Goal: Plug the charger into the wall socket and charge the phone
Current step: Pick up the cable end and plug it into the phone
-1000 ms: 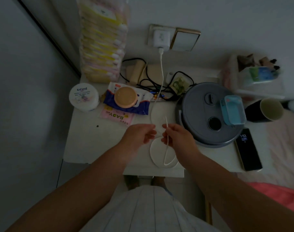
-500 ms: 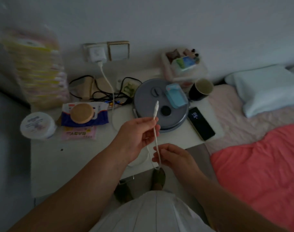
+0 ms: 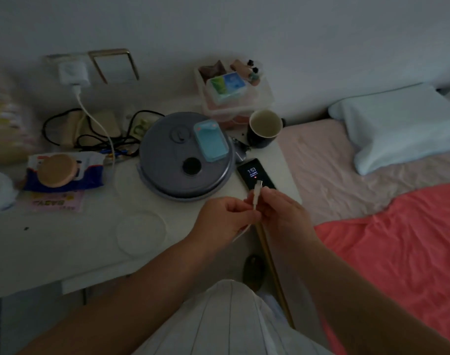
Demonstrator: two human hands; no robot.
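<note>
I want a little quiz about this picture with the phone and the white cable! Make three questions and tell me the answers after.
1. True or false: the charger is already plugged into the wall socket.
2. Which thing lies on the round grey lid? A) the dark mug B) a teal case C) the phone
3. Fill in: both hands hold the white cable's free ____ just in front of the phone.

Key
1. True. The cable hangs from it down to the table.
2. B
3. End (the plug). The left hand and right hand both pinch it; it is not yet in the phone.
</note>
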